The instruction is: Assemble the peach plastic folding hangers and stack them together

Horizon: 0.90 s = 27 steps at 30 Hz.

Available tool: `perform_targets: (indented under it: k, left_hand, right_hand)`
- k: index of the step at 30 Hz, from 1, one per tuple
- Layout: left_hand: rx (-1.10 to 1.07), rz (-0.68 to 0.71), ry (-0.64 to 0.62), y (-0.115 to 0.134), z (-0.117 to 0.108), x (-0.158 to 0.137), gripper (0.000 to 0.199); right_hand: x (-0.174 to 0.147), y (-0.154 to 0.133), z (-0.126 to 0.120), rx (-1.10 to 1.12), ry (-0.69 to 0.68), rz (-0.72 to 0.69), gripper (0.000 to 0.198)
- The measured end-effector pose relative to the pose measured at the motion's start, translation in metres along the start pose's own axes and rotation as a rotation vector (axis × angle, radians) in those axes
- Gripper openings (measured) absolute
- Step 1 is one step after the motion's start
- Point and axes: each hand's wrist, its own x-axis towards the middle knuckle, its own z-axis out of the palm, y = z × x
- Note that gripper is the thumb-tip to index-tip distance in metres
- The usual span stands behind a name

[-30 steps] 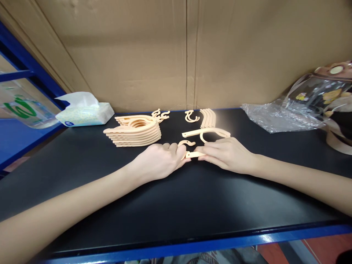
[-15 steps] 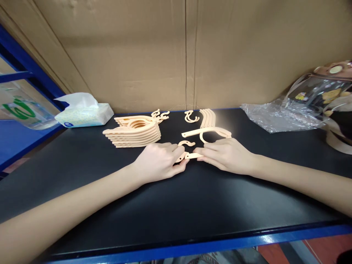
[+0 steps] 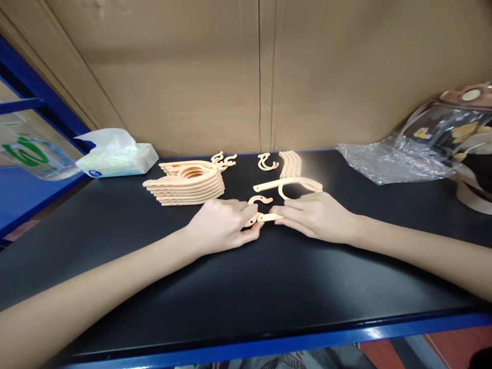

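Observation:
My left hand (image 3: 226, 223) is closed on a cream plastic hanger hook (image 3: 251, 220), its curved end rising above the fingers. My right hand (image 3: 317, 218) pinches a cream hanger arm (image 3: 269, 217), whose end meets the base of the hook at the left fingertips. Whether the two parts are locked together I cannot tell. Just behind my right hand lies another hanger arm (image 3: 279, 184). To the left, beyond my left hand, sits a neat stack of cream hanger arms (image 3: 184, 189).
Loose hooks (image 3: 223, 161) and more hooks (image 3: 267, 162) lie at the back, beside several nested hanger arms (image 3: 291, 164). A tissue box (image 3: 119, 160) stands back left. Crumpled clear plastic (image 3: 395, 164) and a transparent bag (image 3: 442, 123) are at right. Cardboard (image 3: 192, 77) walls the back.
Almost nothing differs. Both hands keep the same grip on the hook and the hanger arm, and the view has shifted very slightly.

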Motion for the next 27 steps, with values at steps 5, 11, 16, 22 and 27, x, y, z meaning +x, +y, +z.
perform_targets:
  k: [5, 11, 16, 22, 27]
  left_hand:
    - [-0.023, -0.008, -0.029, -0.0004, 0.0000, -0.0002, 0.027]
    - [-0.029, -0.013, -0.027, -0.0007, 0.0001, -0.0003, 0.028]
    - [-0.029, -0.008, -0.032, -0.0014, 0.0013, -0.0010, 0.030]
    - [-0.090, -0.009, -0.149, -0.0028, 0.0015, -0.0008, 0.034]
    - [-0.152, -0.008, -0.294, -0.0050, -0.0008, 0.0013, 0.034]
  right_hand:
    - [-0.0004, 0.0006, 0.0011, 0.004, 0.005, 0.010, 0.033]
    - [-0.0009, 0.0007, 0.0022, -0.002, 0.006, 0.004, 0.034]
    - [-0.0007, 0.0016, 0.0019, -0.005, 0.021, -0.014, 0.033]
    - [0.0009, 0.0015, -0.0007, -0.093, 0.141, -0.060, 0.028]
    - [0.0006, 0.0014, -0.0013, -0.134, 0.215, -0.106, 0.025]
